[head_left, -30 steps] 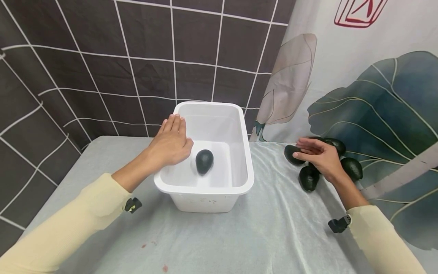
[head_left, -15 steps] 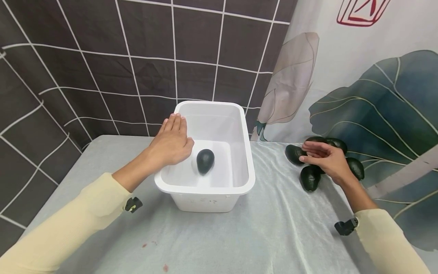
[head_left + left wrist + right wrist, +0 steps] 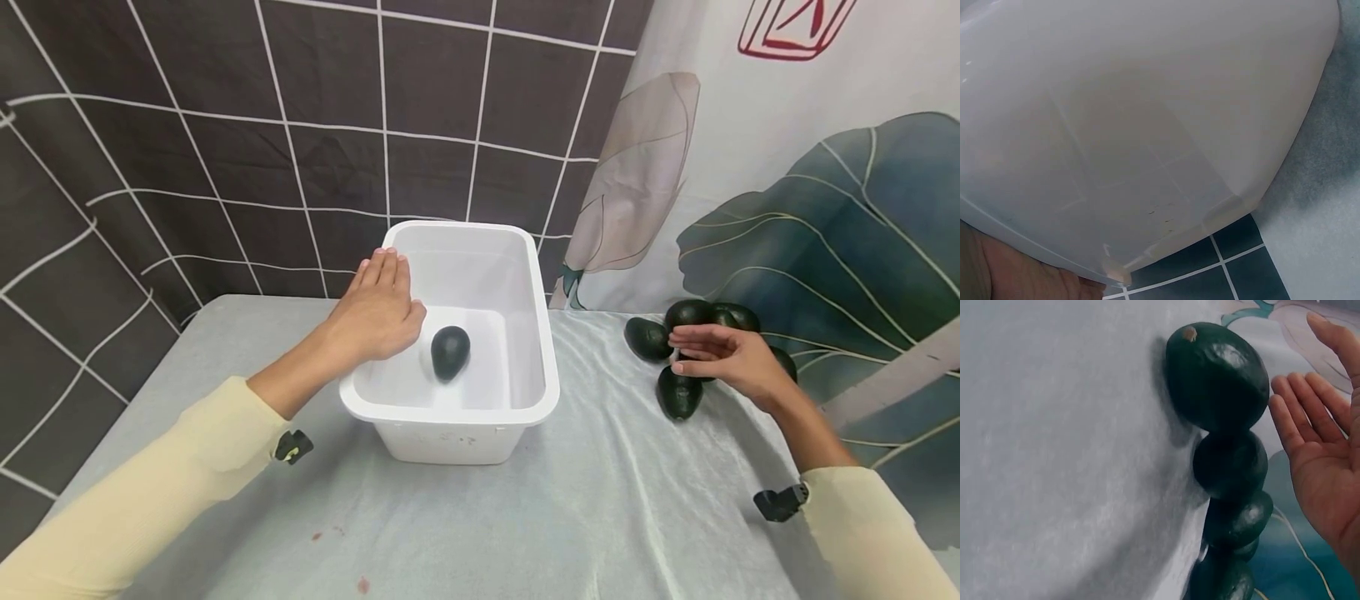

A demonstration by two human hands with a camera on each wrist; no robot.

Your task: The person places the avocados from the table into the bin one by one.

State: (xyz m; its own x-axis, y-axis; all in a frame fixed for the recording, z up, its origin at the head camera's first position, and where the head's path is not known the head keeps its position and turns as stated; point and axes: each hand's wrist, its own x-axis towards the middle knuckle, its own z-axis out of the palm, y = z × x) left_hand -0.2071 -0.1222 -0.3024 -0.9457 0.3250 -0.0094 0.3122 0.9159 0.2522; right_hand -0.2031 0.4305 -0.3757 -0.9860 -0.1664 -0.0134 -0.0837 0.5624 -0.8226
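Note:
A white plastic tub (image 3: 450, 423) stands on the cloth-covered table with one dark green avocado (image 3: 450, 353) on its floor. My left hand (image 3: 375, 312) rests on the tub's left rim, its fingers straight and together; the left wrist view shows the tub's outer wall (image 3: 1147, 125) beside part of the hand (image 3: 1029, 269). Several avocados (image 3: 678, 393) lie in a cluster at the right. Over them hovers my right hand (image 3: 731, 358), holding nothing. In the right wrist view its fingers are extended near the closest avocado (image 3: 1217, 378); whether they touch is unclear.
The table is covered by a pale grey-blue cloth (image 3: 570, 508). Behind it hangs a dark sheet with a white grid (image 3: 322, 167). A white curtain with a leaf print (image 3: 840, 225) closes off the right side, right behind the avocados.
My right hand has drifted right and slightly down over the avocados, uncovering more of those at the back. The left hand, the tub and the avocado inside have stayed put.

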